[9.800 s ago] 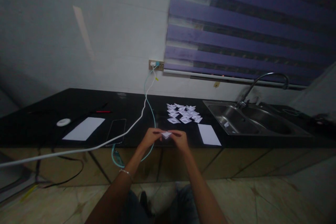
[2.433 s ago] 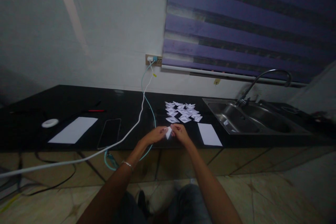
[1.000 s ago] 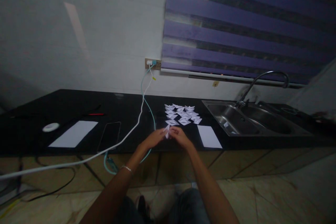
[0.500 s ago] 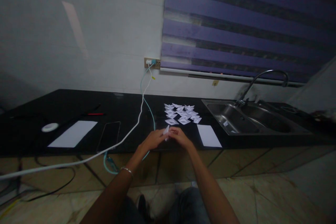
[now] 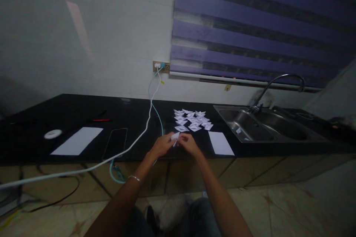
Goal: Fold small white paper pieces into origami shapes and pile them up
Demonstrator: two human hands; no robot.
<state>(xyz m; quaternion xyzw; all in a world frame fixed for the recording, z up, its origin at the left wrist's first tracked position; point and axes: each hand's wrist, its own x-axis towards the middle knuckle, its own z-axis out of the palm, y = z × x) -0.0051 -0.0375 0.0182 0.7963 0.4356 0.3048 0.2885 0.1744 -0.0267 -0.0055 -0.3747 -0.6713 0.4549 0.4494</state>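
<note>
Left hand (image 5: 162, 145): thumb and fingers closed on the left side of the folded paper (image 5: 175, 136).
Right hand (image 5: 189, 144): fingers bunched together, tips at the paper's right side; too blurred to tell whether they pinch it or just touch.
Folded paper: small, white, held between both hands, just in front of the boats (image 5: 192, 120); lower part partly hidden by fingers.
Hand gap: very narrow, only the paper between the two sets of fingertips.
Boats: white folded paper, clustered in rough rows on the black counter (image 5: 133, 111); nearest row just beyond the fingertips.
Counter front edge: wrists reach over it, forearms come in from below.
Right side: right sheet (image 5: 221, 143) lies flat, a strip of black counter between it and the right hand; its near end close to the front edge. Sink (image 5: 224, 112) lies beyond that sheet.
Left side: teal cord (image 5: 158, 114) passes behind the left hand; white cable (image 5: 139, 136) slants across, over the near end of the phone (image 5: 115, 143).
Far left: left sheet (image 5: 78, 141) flat beside the phone, white disc (image 5: 52, 134) and red pen (image 5: 101, 120) near it, all well apart from the hands.
Bracelet (image 5: 135, 178): on the left wrist.
</note>
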